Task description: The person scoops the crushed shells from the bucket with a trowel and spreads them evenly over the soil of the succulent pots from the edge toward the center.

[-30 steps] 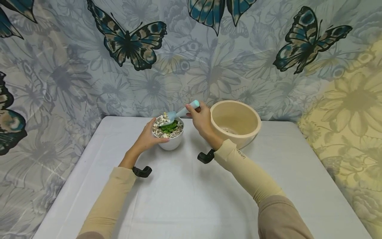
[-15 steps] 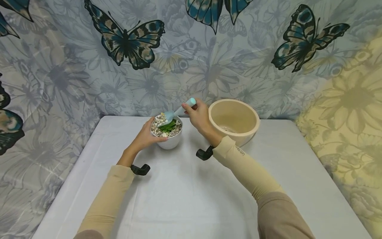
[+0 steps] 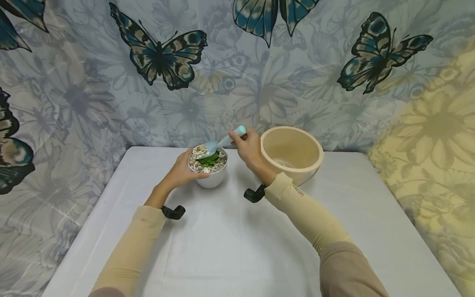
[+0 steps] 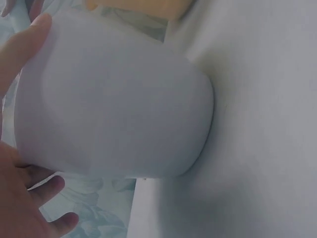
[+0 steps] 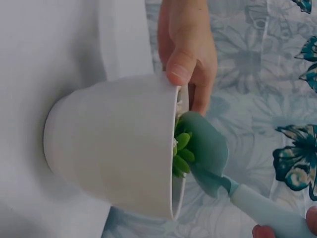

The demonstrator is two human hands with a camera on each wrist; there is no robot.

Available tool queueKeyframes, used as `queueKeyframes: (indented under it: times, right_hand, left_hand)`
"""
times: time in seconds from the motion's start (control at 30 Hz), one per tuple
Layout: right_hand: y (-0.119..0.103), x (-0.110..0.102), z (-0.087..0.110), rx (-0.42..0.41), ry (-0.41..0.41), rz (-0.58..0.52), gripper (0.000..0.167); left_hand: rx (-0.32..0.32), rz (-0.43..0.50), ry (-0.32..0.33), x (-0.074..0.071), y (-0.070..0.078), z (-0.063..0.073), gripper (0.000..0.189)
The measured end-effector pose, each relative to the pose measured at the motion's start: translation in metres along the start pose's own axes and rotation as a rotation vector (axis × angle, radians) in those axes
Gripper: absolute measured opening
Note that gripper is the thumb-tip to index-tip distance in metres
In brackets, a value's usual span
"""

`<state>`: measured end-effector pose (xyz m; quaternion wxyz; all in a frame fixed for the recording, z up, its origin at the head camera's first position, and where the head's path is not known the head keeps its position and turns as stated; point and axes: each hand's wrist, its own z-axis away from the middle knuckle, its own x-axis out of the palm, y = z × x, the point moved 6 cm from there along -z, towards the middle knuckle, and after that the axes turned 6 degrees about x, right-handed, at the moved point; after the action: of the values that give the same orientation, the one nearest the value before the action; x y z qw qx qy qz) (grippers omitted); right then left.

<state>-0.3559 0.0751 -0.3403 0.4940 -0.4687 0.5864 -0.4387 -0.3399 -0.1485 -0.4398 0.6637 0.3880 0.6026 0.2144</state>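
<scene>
A white flowerpot (image 3: 211, 180) stands at the table's far side, filled with pale pebbles (image 3: 196, 164) around a green succulent (image 3: 210, 159). My left hand (image 3: 180, 170) grips the pot by its rim from the left, thumb in front. Above the pot my right hand (image 3: 249, 147) holds a light blue trowel (image 5: 257, 206) by its handle. The trowel's blade (image 5: 208, 144) lies low over the plant and the far-left pebbles, carrying or touching some of them; its underside hides part of the leaves in the right wrist view. The left wrist view mostly shows the pot's plain white wall (image 4: 114, 99).
A larger beige pot (image 3: 293, 173) stands just right of my right hand, with a little material at its bottom. Both stand on a white-covered table (image 3: 222, 247). Directly behind the table hangs a butterfly-patterned cloth (image 3: 267, 95).
The trowel blade has lowered and tipped toward the pot's far-left side, and the pebbles heaped on it have spread into the pot. My left hand keeps its hold on the rim.
</scene>
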Motion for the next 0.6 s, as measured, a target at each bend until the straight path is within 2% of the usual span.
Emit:
queueKeyframes:
  times: [0.23, 0.43, 0.6]
  right_hand:
    - [0.0025, 0.002, 0.0012, -0.014, 0.02, -0.012, 0.026]
    - [0.0023, 0.0011, 0.0039, -0.023, 0.065, -0.042, 0.028]
    - [0.0014, 0.0021, 0.005, -0.025, 0.07, -0.055, 0.031]
  left_hand:
    - [-0.021, 0.044, -0.021, 0.0009, -0.0037, 0.0015, 0.123]
    - [-0.014, 0.061, 0.012, 0.0034, 0.0004, 0.0007, 0.124]
    - [-0.017, 0.047, 0.052, 0.005, 0.0012, 0.0014, 0.125]
